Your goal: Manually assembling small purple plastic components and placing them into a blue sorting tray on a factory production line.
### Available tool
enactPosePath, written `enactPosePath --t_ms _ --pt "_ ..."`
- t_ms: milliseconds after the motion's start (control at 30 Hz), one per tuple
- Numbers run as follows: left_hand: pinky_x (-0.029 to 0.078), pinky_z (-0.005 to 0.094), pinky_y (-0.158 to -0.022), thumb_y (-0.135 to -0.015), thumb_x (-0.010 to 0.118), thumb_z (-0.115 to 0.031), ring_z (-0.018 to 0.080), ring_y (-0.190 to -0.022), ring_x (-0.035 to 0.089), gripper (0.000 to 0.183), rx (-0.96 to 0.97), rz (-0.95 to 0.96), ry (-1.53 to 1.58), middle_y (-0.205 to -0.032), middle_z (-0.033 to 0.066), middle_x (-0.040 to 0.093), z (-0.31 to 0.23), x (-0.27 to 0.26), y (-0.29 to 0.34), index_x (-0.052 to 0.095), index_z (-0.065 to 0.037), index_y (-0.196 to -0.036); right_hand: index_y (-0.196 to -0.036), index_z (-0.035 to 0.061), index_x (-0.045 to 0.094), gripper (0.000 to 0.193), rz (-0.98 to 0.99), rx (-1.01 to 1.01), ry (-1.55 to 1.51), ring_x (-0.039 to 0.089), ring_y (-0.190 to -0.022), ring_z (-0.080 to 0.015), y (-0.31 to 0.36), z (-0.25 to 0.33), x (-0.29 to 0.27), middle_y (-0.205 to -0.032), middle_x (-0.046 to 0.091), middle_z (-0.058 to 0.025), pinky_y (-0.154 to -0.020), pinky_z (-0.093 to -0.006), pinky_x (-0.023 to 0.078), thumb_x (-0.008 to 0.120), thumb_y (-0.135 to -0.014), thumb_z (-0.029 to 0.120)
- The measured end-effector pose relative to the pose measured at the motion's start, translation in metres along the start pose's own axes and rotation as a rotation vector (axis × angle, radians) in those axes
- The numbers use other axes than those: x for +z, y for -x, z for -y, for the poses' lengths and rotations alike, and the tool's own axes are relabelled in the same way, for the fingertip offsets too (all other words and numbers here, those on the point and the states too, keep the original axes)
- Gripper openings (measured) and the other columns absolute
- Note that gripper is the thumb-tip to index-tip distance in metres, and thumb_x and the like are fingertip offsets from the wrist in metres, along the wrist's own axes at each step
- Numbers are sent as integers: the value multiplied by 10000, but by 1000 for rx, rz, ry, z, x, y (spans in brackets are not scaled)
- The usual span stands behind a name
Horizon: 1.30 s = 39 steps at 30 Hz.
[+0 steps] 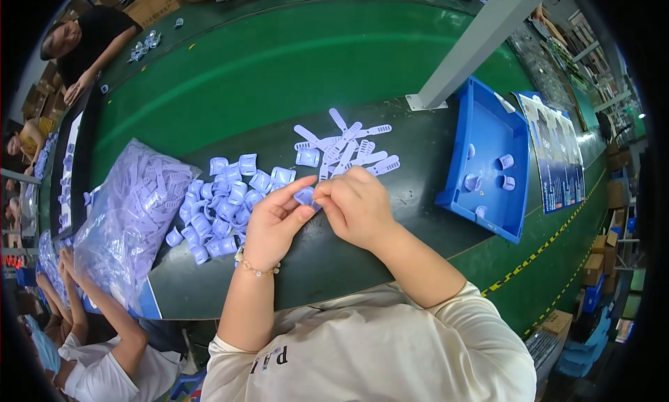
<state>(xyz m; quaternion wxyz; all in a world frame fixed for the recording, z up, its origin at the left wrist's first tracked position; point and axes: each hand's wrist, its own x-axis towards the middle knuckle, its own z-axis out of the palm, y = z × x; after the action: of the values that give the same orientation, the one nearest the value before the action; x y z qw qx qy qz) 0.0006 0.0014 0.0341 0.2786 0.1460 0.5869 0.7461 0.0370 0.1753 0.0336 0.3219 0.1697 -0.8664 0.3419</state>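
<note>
left hand (273, 224) and right hand (357, 205): fingers closed together on one lilac plastic cup piece (305, 196), held above the dark surface (390, 214) | cup pile (219, 207) left, handle strips (348, 148) behind, blue tray (488, 158) right, all in easy reach

Head view: from your head, looking steeply down at your hands, close.
Facing: across the table (390, 214), away from you.
Edges: bent by fisheye.

Cream short-sleeved shirt (390, 353); seemingly beaded bracelet (256, 267) on left wrist.
</note>
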Motion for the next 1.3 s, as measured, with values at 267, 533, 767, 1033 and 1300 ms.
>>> enactPosePath --t_ms 267,533,767,1033,1300 --pt "508 274 -880 -943 559 -147 149 -963 630 383 -238 60 374 -1080 102 643 13 -3 -4 512 50 -1268 -849 56 558 120 -120 96 -116 579 -699 -268 -1 -5 2 -779 618 -71 -669 -356 448 622 -772 -10" --pt "441 298 -963 -973 508 -164 159 -1077 576 442 -113 122 183 -1200 95 592 19 8 -1 415 45 -1351 -862 64 607 108 -61 246 -191 579 -687 -200 -5 1 -6 -771 622 -47 -633 -308 452 651 -780 9" --pt "381 266 -969 -962 454 -62 109 -1087 518 519 142 139 -34 -1262 86 526 21 17 1 275 12 -1443 -848 76 625 142 -56 235 -139 562 -690 -191 -7 -3 -2 -775 624 -24 -625 -314 446 711 -738 51" --pt "452 250 -812 -852 477 70 91 -846 587 696 200 125 -449 -971 55 610 21 12 1 192 -30 -1479 -822 78 633 129 -31 291 -163 549 -691 -195 -5 -2 -4 -771 623 -18 -621 -325 433 715 -725 57" --pt "464 247 -734 -859 477 54 115 -745 620 655 270 69 -437 -794 64 615 25 13 0 244 -42 -1463 -845 82 659 115 -15 369 -189 580 -728 -199 -8 -3 -3 -808 650 -33 -674 -317 442 708 -743 61"
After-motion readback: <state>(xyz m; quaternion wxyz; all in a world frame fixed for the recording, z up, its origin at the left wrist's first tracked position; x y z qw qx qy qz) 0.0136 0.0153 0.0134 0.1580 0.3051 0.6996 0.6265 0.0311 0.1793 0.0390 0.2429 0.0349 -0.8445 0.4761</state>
